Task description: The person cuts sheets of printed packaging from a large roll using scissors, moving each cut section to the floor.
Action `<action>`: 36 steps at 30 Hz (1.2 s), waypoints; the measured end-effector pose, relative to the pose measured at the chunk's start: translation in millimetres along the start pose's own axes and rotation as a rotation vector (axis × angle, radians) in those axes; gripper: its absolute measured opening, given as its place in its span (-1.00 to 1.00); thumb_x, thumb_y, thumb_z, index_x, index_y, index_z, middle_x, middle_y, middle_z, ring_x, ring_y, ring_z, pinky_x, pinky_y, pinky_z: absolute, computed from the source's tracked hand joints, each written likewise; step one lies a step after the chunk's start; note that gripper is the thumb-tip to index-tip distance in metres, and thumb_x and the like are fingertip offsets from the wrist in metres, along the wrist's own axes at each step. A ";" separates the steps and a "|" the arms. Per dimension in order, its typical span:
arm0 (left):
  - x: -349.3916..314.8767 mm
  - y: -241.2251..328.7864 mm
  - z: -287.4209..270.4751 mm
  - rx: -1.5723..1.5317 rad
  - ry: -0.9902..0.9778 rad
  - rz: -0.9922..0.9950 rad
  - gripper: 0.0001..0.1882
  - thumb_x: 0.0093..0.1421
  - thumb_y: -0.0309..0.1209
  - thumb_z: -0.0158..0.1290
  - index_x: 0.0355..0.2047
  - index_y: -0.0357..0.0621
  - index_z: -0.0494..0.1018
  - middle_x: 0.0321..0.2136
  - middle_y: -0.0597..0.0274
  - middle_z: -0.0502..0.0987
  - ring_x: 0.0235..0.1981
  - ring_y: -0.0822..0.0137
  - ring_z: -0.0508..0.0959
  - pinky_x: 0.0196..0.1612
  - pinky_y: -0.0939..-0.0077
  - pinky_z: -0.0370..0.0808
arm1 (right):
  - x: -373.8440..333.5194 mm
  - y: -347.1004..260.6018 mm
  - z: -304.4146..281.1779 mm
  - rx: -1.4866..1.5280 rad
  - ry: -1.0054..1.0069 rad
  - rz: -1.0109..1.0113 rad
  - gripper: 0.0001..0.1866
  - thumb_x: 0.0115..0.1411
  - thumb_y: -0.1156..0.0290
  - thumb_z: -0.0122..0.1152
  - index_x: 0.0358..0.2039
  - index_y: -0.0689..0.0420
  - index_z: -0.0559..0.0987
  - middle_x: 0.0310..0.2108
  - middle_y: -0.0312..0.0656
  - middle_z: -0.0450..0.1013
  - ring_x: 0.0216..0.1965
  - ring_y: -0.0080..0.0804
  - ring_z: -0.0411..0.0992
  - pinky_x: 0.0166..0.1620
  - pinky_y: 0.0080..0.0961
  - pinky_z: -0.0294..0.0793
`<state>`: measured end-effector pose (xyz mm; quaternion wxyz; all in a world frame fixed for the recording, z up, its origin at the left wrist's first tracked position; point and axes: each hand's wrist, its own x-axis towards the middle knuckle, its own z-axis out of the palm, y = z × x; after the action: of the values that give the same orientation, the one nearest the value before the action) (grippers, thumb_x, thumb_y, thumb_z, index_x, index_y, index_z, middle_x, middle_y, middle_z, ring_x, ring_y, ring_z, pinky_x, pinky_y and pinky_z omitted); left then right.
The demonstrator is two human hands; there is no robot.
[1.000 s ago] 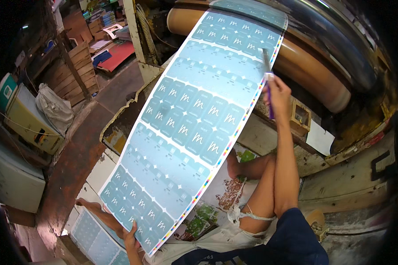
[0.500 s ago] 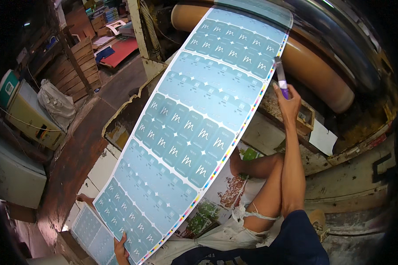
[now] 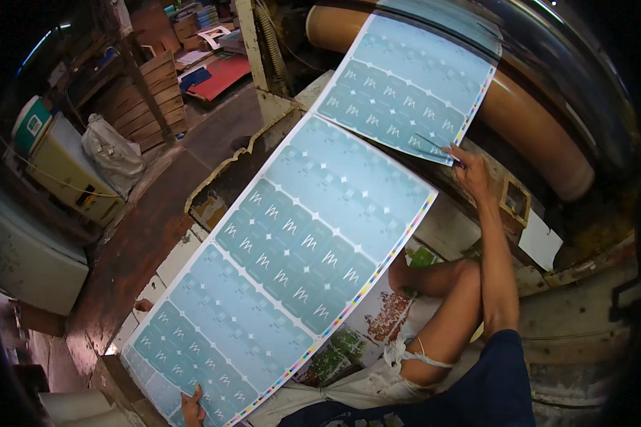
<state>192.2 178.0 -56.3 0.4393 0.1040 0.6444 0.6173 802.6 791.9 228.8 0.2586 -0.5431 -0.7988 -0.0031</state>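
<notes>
A long printed sheet (image 3: 320, 206), pale blue and teal with rows of rounded tags and a coloured strip on its right edge, slopes down toward me. A gap separates it from the upper length (image 3: 399, 78) hanging off the roller. This gap narrows leftward; I cannot tell whether the left edges still join. My right hand (image 3: 471, 171) is closed on a knife, its thin blade (image 3: 431, 142) pointing left over the upper length's lower right corner. Down at the near end, my left hand (image 3: 192, 408) grips the long sheet's edge, thumb on top.
Brown rollers (image 3: 541, 135) and a shiny dark cylinder (image 3: 584, 78) stand at the far right. Below them are a small wooden box (image 3: 514, 201) and a white paper (image 3: 540, 239). A red board (image 3: 221, 77) and a grey sack (image 3: 111, 151) are at the left.
The sheet, in one length before, now has a gap across it. My right hand has come nearer with the knife, whose blade has swung to the left. My left hand keeps its hold.
</notes>
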 end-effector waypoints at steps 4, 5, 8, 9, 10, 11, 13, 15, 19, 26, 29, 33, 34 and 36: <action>-25.7 45.4 10.9 0.011 0.185 -0.089 -0.44 0.14 -0.59 0.15 0.12 -0.29 0.19 -0.07 0.06 0.46 -0.06 0.11 0.51 -0.01 0.13 0.52 | -1.3 16.7 -0.5 -0.166 0.011 -0.063 -0.50 -0.09 0.60 0.06 -0.09 -0.04 0.62 -0.11 0.02 0.51 -0.30 -0.04 0.52 -0.19 -0.26 0.47; -39.4 65.1 3.1 0.029 0.238 -0.053 -0.44 0.14 -0.59 0.15 0.12 -0.29 0.19 -0.07 0.06 0.46 -0.06 0.11 0.51 -0.01 0.13 0.52 | 0.4 -9.8 8.8 -0.179 0.007 -0.063 -0.61 -0.05 0.57 0.09 -0.18 0.02 0.66 -0.34 0.04 0.56 -0.31 -0.04 0.53 -0.23 -0.25 0.48; -29.7 92.3 12.4 0.047 0.345 -0.117 -0.46 0.05 -0.63 0.23 0.01 -0.31 0.24 -0.11 0.02 0.49 -0.15 0.15 0.54 -0.08 0.20 0.54 | -0.9 -49.5 -16.0 -0.128 -0.084 -0.066 -0.71 -0.04 0.57 0.12 -0.29 0.10 0.68 -0.53 0.04 0.54 -0.48 -0.13 0.54 -0.38 -0.26 0.48; -14.0 95.2 28.6 0.039 0.316 -0.108 -0.46 0.05 -0.63 0.23 0.01 -0.31 0.25 -0.12 0.01 0.49 -0.16 0.15 0.54 -0.10 0.21 0.54 | -1.7 -66.8 -38.0 -0.141 -0.075 -0.062 -0.71 -0.04 0.57 0.12 -0.29 0.10 0.68 -0.53 0.04 0.54 -0.48 -0.13 0.54 -0.38 -0.26 0.48; 0.8 96.8 42.4 0.034 0.296 -0.095 -0.47 0.05 -0.63 0.23 0.01 -0.32 0.26 -0.13 0.00 0.50 -0.17 0.14 0.55 -0.11 0.22 0.55 | -1.1 -92.0 -57.4 -0.105 -0.133 0.003 -0.76 -0.04 0.57 0.13 -0.33 0.14 0.67 -0.59 0.03 0.51 -0.57 -0.19 0.52 -0.43 -0.28 0.47; 3.2 96.7 38.3 0.035 0.301 -0.067 -0.48 0.05 -0.64 0.22 0.01 -0.32 0.28 -0.13 0.00 0.50 -0.19 0.16 0.55 -0.14 0.24 0.56 | -1.8 -112.4 -49.8 -0.032 -0.224 0.062 -0.80 -0.04 0.58 0.15 -0.37 0.17 0.66 -0.64 0.02 0.49 -0.66 -0.24 0.49 -0.49 -0.30 0.46; 23.7 92.2 36.7 0.050 0.291 -0.054 -0.49 0.05 -0.66 0.21 0.01 -0.33 0.29 -0.14 0.00 0.50 -0.20 0.17 0.55 -0.17 0.26 0.56 | 5.2 -140.8 -41.7 0.026 -0.325 0.106 -0.84 -0.02 0.57 0.16 -0.40 0.21 0.65 -0.67 0.01 0.48 -0.70 -0.27 0.48 -0.52 -0.32 0.45; 49.7 85.2 48.5 0.060 0.237 -0.083 -0.53 0.06 -0.68 0.19 0.00 -0.35 0.32 -0.17 0.01 0.52 -0.24 0.20 0.55 -0.20 0.30 0.56 | 4.4 -145.8 -46.8 0.038 -0.398 0.165 -0.88 -0.01 0.57 0.18 -0.43 0.25 0.63 -0.69 -0.01 0.46 -0.73 -0.30 0.46 -0.55 -0.34 0.45; 72.0 74.9 79.1 0.046 0.272 -0.046 -0.61 0.09 -0.70 0.11 -0.03 -0.42 0.36 -0.21 0.01 0.53 -0.29 0.18 0.56 -0.20 0.30 0.55 | 3.9 -143.3 -53.2 0.133 -0.422 0.209 -0.90 0.05 0.52 0.21 -0.45 0.29 0.62 -0.71 -0.03 0.45 -0.74 -0.31 0.45 -0.54 -0.35 0.45; 98.2 63.9 102.2 0.144 0.157 -0.008 -0.65 0.12 -0.63 0.14 -0.05 -0.43 0.41 -0.20 0.09 0.55 -0.27 0.21 0.57 -0.18 0.34 0.53 | -19.2 -162.5 -57.6 0.178 -0.577 0.190 -0.74 0.08 0.40 0.31 -0.41 0.41 0.61 -0.71 -0.03 0.45 -0.74 -0.33 0.47 -0.64 -0.40 0.45; 119.9 52.8 73.5 0.554 0.297 0.159 0.00 -0.01 -0.33 0.34 0.25 -0.43 -0.08 0.04 -0.08 0.37 -0.03 0.08 0.47 0.07 0.16 0.38 | 3.8 -188.3 -73.1 0.230 -0.597 0.122 -0.69 0.08 0.37 0.33 -0.45 0.45 0.58 -0.70 -0.03 0.46 -0.72 -0.34 0.50 -0.64 -0.40 0.47; 106.4 8.9 145.5 1.393 0.425 0.183 0.55 -0.25 -0.10 0.47 0.25 -0.33 -0.66 0.29 -0.32 -0.22 0.18 -0.14 0.27 0.24 -0.07 0.14 | -0.1 -180.8 -75.0 0.199 -0.667 0.150 -0.65 0.06 0.33 0.35 -0.47 0.45 0.54 -0.66 -0.01 0.49 -0.71 -0.32 0.51 -0.65 -0.41 0.47; 96.8 -4.0 146.1 1.579 0.455 0.141 0.64 -0.30 -0.07 0.49 0.23 -0.31 -0.76 0.33 -0.36 -0.36 0.22 -0.19 0.23 0.26 -0.12 0.09 | -1.8 -183.3 -69.8 0.201 -0.686 0.153 -0.64 0.04 0.31 0.37 -0.48 0.43 0.53 -0.64 -0.01 0.50 -0.72 -0.33 0.51 -0.65 -0.42 0.46; 90.5 -29.1 118.5 1.714 0.460 0.184 0.69 -0.37 -0.12 0.52 0.23 -0.20 -0.79 0.28 -0.41 -0.61 0.21 -0.27 0.22 0.20 -0.19 0.18 | 2.2 -203.6 -59.3 0.247 -0.717 0.079 -0.63 0.05 0.30 0.37 -0.49 0.43 0.54 -0.67 -0.04 0.48 -0.71 -0.35 0.49 -0.65 -0.43 0.45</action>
<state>232.8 316.3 -104.1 0.0190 0.3217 0.9459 -0.0383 649.3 693.4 337.3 0.0262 -0.5049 -0.8113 0.2935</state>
